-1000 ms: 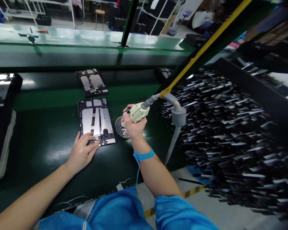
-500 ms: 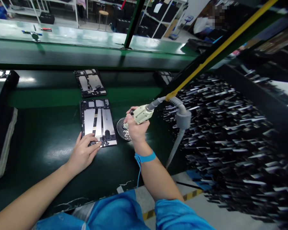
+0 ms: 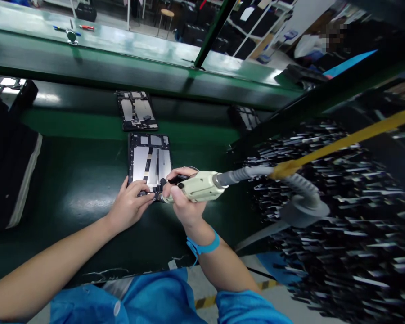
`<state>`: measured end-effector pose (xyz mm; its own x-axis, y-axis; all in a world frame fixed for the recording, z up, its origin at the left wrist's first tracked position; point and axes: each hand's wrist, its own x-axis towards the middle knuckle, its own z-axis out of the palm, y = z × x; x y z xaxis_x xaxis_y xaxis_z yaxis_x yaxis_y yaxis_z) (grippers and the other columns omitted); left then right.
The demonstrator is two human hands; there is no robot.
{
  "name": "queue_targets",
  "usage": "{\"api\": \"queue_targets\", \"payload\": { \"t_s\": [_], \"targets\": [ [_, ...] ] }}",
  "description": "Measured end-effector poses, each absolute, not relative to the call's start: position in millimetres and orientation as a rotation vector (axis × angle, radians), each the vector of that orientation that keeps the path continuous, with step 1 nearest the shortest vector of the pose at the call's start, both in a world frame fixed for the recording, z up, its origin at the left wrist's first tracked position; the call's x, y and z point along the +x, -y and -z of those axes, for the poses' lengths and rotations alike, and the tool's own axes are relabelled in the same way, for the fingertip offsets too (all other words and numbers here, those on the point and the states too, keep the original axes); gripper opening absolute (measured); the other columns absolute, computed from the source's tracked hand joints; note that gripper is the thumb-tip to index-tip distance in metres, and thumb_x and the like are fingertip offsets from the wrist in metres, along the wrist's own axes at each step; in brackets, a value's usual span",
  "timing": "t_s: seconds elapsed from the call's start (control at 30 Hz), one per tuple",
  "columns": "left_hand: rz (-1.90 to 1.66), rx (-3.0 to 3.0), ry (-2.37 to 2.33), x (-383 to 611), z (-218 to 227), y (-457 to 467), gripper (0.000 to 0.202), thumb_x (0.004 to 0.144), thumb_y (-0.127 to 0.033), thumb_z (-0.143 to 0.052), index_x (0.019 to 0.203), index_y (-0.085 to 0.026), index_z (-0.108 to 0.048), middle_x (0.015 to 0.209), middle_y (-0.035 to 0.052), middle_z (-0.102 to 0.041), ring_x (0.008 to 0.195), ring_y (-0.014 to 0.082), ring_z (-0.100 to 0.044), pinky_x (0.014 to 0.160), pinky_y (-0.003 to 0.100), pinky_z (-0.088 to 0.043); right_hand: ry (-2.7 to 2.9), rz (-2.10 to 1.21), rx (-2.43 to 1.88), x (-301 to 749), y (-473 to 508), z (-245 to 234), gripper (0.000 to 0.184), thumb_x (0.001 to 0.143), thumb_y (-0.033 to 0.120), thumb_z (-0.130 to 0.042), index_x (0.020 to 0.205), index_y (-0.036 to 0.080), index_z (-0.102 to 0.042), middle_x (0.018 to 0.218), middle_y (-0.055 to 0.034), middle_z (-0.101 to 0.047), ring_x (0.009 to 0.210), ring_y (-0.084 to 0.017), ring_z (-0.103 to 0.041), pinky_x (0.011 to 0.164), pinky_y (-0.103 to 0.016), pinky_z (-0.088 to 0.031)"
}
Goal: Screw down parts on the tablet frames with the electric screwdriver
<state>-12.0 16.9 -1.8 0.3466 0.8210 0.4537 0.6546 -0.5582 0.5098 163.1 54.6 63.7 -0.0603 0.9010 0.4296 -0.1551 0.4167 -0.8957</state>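
Observation:
An opened tablet chassis (image 3: 149, 158) lies on the dark green bench in front of me. My left hand (image 3: 130, 206) rests on its near left corner, fingers pressed down on the frame. Wrapped in my right hand (image 3: 182, 200) is a cream electric screwdriver (image 3: 199, 186), tilted almost level with its tip at the chassis's near edge, close to my left fingertips. A grey hose and a yellow cable (image 3: 340, 144) run from the tool's rear up to the right. A blue wrist strap (image 3: 202, 245) circles my right wrist.
A second opened chassis (image 3: 137, 110) lies further back on the green belt (image 3: 87, 126). A dark stack (image 3: 6, 148) stands at the left. To the right is a blurred rack of dark parts (image 3: 340, 216). Small tools (image 3: 72, 31) lie on the far bench, where a person sits at the top right.
My right hand has swung the screwdriver left from over the round perforated dish onto the chassis's near edge, hiding the dish. The view has shifted; my left hand stays on the chassis.

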Motion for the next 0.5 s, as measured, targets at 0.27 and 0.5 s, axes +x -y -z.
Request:
{"api": "queue_targets", "payload": {
  "t_s": [0.27, 0.5],
  "targets": [
    [-0.986, 2.360, -1.336, -11.3, -1.1, -16.2, 0.020, 0.102, -0.021, -0.059, 0.115, -0.028, -0.074, 0.115, 0.0063, -0.071, 0.126, 0.0258, -0.060, 0.118, 0.063, -0.031, 1.388, -0.995, -0.804, 162.8, -56.5, -57.3, 0.023, 0.087, 0.029, -0.071, 0.109, 0.026, -0.063, 0.095, -0.0012, -0.065, 0.066, -0.013, -0.065, 0.059, -0.029, -0.058],
    [-1.001, 2.382, -1.319, -13.3, -0.6, -16.8, 0.020, 0.101, -0.019, -0.059, 0.110, -0.026, -0.075, 0.116, 0.0075, -0.071, 0.126, 0.0270, -0.060, 0.115, 0.062, -0.035, 1.405, -1.036, -0.773, 154.6, -50.0, -61.6, 0.023, 0.086, 0.024, -0.069, 0.108, 0.024, -0.062, 0.086, -0.0002, -0.065, 0.060, -0.012, -0.062, 0.056, -0.028, -0.058]
  ]
}}
